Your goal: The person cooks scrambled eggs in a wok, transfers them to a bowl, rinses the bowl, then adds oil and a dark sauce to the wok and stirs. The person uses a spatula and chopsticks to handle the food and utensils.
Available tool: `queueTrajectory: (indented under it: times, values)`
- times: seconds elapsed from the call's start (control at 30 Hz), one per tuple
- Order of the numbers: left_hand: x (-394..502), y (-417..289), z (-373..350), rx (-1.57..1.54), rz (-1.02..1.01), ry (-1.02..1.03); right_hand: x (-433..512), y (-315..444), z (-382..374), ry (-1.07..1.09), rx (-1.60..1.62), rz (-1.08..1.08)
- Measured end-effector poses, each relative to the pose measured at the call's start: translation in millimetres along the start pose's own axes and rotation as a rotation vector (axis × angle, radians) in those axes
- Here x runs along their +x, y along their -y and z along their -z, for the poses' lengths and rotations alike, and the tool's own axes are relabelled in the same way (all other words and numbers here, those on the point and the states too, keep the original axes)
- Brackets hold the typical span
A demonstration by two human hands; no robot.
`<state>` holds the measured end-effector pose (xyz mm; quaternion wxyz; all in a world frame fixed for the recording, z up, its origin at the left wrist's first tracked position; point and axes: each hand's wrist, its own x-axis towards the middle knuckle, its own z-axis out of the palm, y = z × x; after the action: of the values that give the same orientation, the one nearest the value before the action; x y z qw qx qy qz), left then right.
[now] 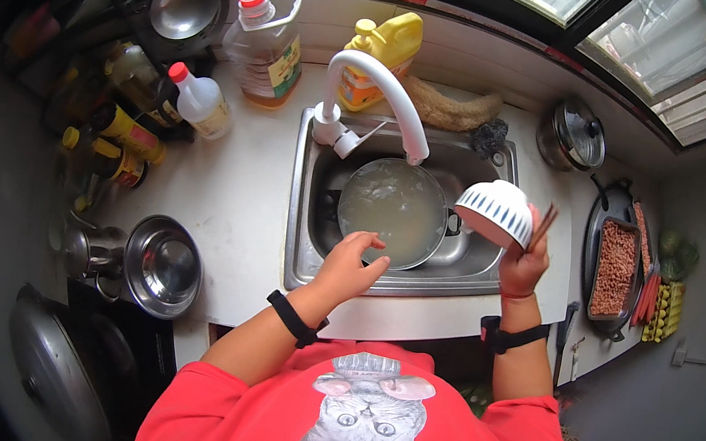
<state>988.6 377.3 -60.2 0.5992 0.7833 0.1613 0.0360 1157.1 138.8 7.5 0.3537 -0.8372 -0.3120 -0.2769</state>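
A white bowl with blue petal marks (pixel 497 207) is tilted over the right side of the sink, its mouth turned downward and to the left. My right hand (pixel 524 265) grips it together with a pair of brown chopsticks (pixel 543 228). My left hand (pixel 357 265) holds nothing, fingers apart, above the near rim of a two-handled pot (pixel 340 215). Cloudy water (pixel 394 213) fills that pot, which sits inside the stainless-steel sink (pixel 452 282). A white faucet (pixel 381 69) arches over it; no stream shows from its spout.
Behind the sink stand an oil jug (pixel 261 52), a yellow pump bottle (pixel 383 55) and a brown loofah (pixel 453 106). Steel basin (pixel 162 265) and several seasoning bottles (pixel 132 132) are at left. A lidded pot (pixel 572 133) and a tray of minced meat (pixel 615 271) lie at right.
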Motion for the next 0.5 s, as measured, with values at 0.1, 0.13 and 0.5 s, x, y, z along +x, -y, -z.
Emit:
queueTrajectory:
  times: [0.1, 0.13, 0.5]
  values:
    - [-19, -8, 14, 0.439, -0.121, -0.100, 18, -5, 19, -0.003, 0.179, 0.058]
    - [-25, -9, 18, 0.640, -0.192, -0.178, 23, -7, 24, -0.027, 0.447, -0.035]
    - [-160, 15, -14, 0.842, 0.106, -0.589, 66, -71, 30, 0.101, 0.052, 0.220]
